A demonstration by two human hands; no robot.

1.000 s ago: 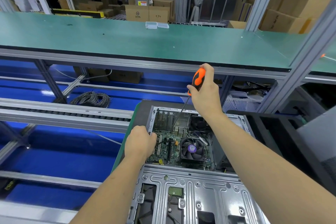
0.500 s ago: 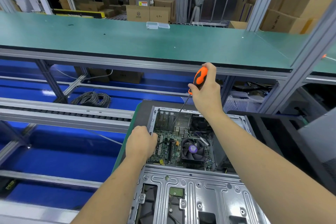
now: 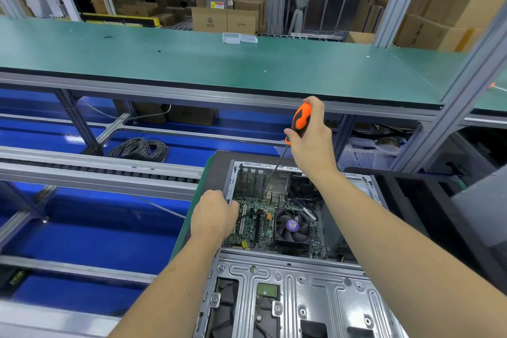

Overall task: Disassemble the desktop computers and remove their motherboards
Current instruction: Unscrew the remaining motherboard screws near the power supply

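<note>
Here, far left: one coil of grey cable [image 3: 140, 149] on the blue floor under the desk [image 3: 192, 63]. Left hand [image 3: 215, 215] curled over the left wall of the one open computer case [image 3: 288, 291], gripping its edge, probably to brace the chassis against the turning force. One motherboard [image 3: 255, 223] seated inside, one cooler fan [image 3: 292, 225] on it. Right hand [image 3: 311, 137] wrapped round the handle of one orange-and-black screwdriver [image 3: 300, 119]; shaft slants down-left to the board's far edge, likely onto a mounting screw, the screw itself too small to confirm. Two clear plastic boxes [image 3: 239, 37] sit on the desk beyond.
</note>
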